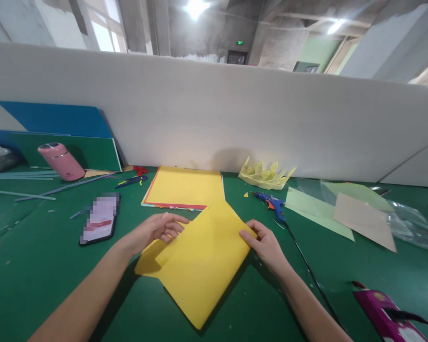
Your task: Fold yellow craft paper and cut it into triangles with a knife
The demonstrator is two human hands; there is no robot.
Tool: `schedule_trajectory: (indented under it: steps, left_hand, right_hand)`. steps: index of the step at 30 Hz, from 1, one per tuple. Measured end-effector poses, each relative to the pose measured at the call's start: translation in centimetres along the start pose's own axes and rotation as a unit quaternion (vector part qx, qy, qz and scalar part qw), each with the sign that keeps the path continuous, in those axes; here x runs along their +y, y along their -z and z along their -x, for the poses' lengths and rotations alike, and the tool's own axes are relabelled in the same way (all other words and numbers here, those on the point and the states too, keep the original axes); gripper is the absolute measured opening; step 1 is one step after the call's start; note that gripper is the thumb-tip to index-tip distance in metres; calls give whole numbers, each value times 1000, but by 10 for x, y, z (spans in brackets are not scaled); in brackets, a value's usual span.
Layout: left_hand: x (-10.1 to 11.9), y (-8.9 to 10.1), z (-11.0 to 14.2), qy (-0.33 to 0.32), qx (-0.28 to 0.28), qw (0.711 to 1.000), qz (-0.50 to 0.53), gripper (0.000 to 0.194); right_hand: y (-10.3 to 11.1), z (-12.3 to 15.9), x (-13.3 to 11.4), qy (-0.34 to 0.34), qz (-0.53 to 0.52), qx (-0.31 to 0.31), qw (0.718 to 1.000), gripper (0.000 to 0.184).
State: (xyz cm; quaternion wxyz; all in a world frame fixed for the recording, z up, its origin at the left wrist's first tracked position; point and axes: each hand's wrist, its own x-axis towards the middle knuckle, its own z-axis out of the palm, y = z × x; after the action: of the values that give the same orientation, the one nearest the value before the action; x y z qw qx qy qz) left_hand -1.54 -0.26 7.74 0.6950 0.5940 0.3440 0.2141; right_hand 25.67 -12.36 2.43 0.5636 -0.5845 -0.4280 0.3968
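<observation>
A large sheet of yellow paper (209,256), folded over on itself, is held at a slant above the green table. My right hand (266,244) pinches its right-hand corner between thumb and fingers. At the paper's left edge is my left hand (160,230), fingers loosely bent and apart, the index finger stretched towards the fold. I cannot tell whether those fingertips touch the paper. Part of the folded flap shows below the left hand. Just behind lies a stack of coloured paper (189,185) with a yellow sheet on top.
A pale yellow paper crown (266,175) stands by the white partition (207,114). A blue glue gun (273,204) trails its cord past my right arm to a purple power strip (387,311). A phone (102,218) and tilted pink bottle (61,161) are left; loose sheets (317,213) lie right.
</observation>
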Motion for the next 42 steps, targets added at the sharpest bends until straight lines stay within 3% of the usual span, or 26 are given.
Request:
schedule_trajectory:
  steps: [3, 8, 12, 15, 17, 19, 27, 34, 42]
  left_hand:
    - [-5, -9, -4, 38, -3, 998, -57, 46]
    - [-24, -29, -11, 29, 75, 989, -127, 28]
    - [-29, -38, -15, 22, 146, 987, -62, 27]
    - [-28, -39, -17, 24, 185, 982, -16, 28]
    - [-28, -40, -18, 29, 181, 983, 9, 27]
    - [-30, -40, -17, 32, 173, 984, 26, 27]
    - [-35, -43, -17, 50, 158, 980, 108, 28]
    - [-35, -41, -18, 71, 171, 975, 124, 37]
    - [-31, -43, -17, 84, 187, 970, 130, 32]
  right_hand:
    - [-4, 0, 0, -5, -1, -5, 1000, 36]
    - [-12, -1, -1, -19, -64, 13, 998, 38]
    - [-19, 1, 0, -39, -196, 25, 979, 61]
    - [-31, 7, 2, -75, -239, -43, 967, 61]
    - [-40, 12, 2, -96, -228, -104, 963, 58]
    - [-47, 16, 3, -116, -215, -121, 962, 56]
    - [-48, 16, 3, -131, -242, -54, 960, 56]
    - [-47, 16, 2, -132, -234, -59, 961, 63]
    - [-47, 16, 1, -123, -221, -56, 966, 63]
